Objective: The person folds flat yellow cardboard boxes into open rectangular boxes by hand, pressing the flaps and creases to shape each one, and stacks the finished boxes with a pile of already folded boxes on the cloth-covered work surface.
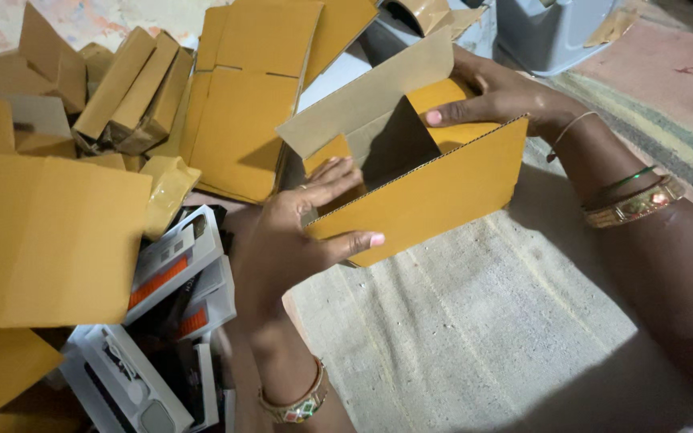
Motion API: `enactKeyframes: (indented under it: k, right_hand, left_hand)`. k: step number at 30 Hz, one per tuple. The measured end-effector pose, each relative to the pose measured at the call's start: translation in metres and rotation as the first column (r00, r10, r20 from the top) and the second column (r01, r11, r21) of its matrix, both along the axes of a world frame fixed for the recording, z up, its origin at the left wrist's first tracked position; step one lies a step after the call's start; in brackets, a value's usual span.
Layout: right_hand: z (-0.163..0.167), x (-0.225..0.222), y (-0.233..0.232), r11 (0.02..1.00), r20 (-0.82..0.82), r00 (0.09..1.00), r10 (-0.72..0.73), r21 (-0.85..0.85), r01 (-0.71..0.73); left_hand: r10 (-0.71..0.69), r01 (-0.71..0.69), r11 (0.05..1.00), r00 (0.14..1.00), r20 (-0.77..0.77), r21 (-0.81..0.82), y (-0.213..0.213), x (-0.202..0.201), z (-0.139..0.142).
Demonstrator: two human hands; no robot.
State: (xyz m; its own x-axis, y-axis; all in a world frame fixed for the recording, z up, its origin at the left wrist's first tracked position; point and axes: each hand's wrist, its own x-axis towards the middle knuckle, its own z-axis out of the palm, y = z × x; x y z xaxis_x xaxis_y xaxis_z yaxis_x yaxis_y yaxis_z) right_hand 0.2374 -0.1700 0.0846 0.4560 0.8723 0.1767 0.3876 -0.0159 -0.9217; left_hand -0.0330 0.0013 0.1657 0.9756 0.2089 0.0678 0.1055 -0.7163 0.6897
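I hold a small yellow-brown cardboard box (435, 188) in the air with both hands; its flaps are open and its dark inside shows. My left hand (298, 232) grips the near left corner, fingers reaching inside and thumb pressed on the front panel. My right hand (507, 96) holds the far right side, thumb resting on an inner flap. Bangles are on both wrists.
Flattened yellow cardboard boxes (250, 104) and folded ones (134, 92) are piled at the left and back. Several white and grey product boxes (174, 269) lie at the lower left. A pale woven mat (475, 321) covers the floor. A grey plastic bin (555, 32) stands at the top right.
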Motion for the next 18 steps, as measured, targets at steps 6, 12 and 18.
enactKeyframes:
  k: [6,12,18]
  right_hand:
    - [0.009,-0.003,-0.001,0.998,0.021,1.000,0.012,-0.061,-0.010]
    - [0.014,-0.005,0.002,0.984,0.066,0.994,0.089,0.148,-0.098]
    - [0.021,-0.012,-0.004,0.966,0.057,0.994,0.096,0.237,-0.107]
  left_hand:
    - [-0.175,0.172,0.966,0.984,0.001,-0.191,0.020,0.001,-0.024]
    - [-0.251,0.266,0.894,0.964,0.089,-0.361,0.037,-0.001,-0.041]
    - [-0.208,0.211,0.842,0.976,0.061,-0.496,0.055,-0.006,-0.048]
